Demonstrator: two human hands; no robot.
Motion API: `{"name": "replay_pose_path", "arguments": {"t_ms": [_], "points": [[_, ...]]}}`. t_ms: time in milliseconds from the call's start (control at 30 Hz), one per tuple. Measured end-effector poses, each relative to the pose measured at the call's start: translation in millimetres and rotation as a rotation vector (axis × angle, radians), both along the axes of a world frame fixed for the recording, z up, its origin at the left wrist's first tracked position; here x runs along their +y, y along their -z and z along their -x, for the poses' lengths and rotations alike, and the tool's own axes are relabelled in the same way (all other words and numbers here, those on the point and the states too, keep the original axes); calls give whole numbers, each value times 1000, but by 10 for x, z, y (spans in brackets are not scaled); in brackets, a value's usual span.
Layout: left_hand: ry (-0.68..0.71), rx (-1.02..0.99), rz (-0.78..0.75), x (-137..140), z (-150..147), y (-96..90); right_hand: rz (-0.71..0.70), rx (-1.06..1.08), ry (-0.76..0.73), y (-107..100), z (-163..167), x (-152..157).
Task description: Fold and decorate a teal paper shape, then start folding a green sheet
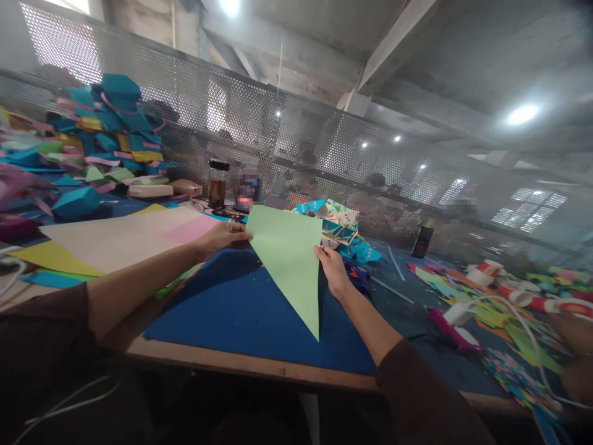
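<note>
A light green sheet of paper (291, 250) is held up over the blue table mat (208, 315). It has a straight top edge and tapers to a point at the bottom right, near the mat. My left hand (228, 235) pinches its upper left edge between thumb and fingers. On the right edge, about a third of the way down, my right hand (331, 262) grips it the same way. Behind the sheet, partly covered by it, lies a heap of blue and cream printed paper pieces (345, 225).
Large pale, yellow and pink sheets (120, 238) lie at left, below a pile of folded blue paper shapes (115, 117). A jar of brown liquid (217, 185) stands behind. At right are a purple-and-white device (456, 334) with a cable, paper scraps (491, 309) and another person's hand (577, 334).
</note>
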State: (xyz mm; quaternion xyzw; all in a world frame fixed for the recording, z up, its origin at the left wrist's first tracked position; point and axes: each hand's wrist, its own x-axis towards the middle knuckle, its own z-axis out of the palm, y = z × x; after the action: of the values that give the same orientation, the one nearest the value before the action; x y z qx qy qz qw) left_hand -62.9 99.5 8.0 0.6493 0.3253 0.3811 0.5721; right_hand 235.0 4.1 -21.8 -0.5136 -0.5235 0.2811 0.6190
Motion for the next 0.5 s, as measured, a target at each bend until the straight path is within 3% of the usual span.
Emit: {"name": "replay_pose_path", "arguments": {"t_ms": [500], "points": [[57,-10,23,-43,-3,-46,-6,-11,20,28,-61,34]]}}
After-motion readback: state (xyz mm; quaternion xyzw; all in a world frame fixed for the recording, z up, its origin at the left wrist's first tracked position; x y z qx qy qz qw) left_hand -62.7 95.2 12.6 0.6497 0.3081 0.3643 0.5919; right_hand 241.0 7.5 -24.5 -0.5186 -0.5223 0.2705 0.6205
